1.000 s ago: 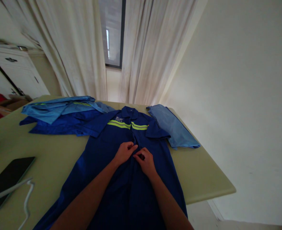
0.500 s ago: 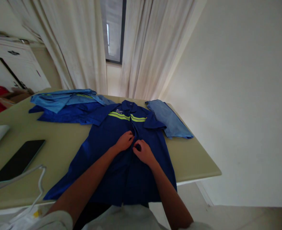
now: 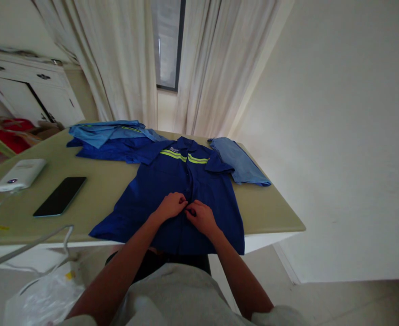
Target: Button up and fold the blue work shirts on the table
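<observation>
A dark blue short-sleeved work shirt (image 3: pixel 165 181) lies front up on the table, collar at the far side, with yellow-green and grey stripes across the chest. Its lower hem hangs over the near edge. My left hand (image 3: pixel 173 206) pinches the front placket from the left, around mid-shirt. Opposite it, my right hand (image 3: pixel 201 217) has thumb and fingers curled together on the placket's other side. The fingertips of both hands nearly meet. Above them the placket gapes a little. Any button between the fingers is too small to make out.
Light blue and bright blue garments (image 3: pixel 113 140) lie piled at the back left. Light blue folded clothing (image 3: pixel 238 160) is at the right. A black phone (image 3: pixel 60 197) and a white power bank (image 3: pixel 21 174) with a cable rest on the table (image 3: pixel 270 213). A wall stands at right.
Both hands have moved down the placket toward the hem and closer together. The view has shifted, so more of the table's left side and the power bank show.
</observation>
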`<state>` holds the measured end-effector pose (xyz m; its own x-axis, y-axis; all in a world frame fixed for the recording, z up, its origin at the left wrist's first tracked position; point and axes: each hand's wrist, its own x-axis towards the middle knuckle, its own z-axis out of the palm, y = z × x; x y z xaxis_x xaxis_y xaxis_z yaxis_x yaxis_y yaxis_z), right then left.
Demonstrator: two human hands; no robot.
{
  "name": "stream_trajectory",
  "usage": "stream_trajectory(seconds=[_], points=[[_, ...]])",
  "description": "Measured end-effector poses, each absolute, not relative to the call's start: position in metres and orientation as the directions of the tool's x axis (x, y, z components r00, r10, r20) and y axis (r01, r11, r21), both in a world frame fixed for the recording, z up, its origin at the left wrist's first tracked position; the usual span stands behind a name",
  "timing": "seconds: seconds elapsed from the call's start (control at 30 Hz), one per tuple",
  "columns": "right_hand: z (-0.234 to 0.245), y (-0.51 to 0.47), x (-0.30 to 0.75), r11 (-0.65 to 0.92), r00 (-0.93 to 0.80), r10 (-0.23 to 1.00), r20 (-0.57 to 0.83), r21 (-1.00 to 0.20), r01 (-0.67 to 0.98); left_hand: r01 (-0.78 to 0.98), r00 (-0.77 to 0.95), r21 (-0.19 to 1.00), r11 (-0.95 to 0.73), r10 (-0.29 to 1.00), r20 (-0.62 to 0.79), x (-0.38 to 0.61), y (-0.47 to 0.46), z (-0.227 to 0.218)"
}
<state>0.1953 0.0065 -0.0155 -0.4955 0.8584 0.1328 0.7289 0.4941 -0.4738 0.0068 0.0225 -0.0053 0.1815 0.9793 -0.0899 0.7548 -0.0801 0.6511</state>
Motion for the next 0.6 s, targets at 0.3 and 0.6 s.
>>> stream_trajectory(seconds=[0.3,0.6], points=[[-0.027,0.007,0.203,0.604,-0.522,0.791,0.318,-0.542,0.585,0.554,-0.019,0.824,-0.117,0.988,0.152,0.019,0.008,-0.032],[-0.025,0.013,0.198,0.499,-0.309,0.864,0.397,-0.605,0.621,0.377,0.048,0.894,-0.242,0.969,0.242,0.019,0.009,-0.026]])
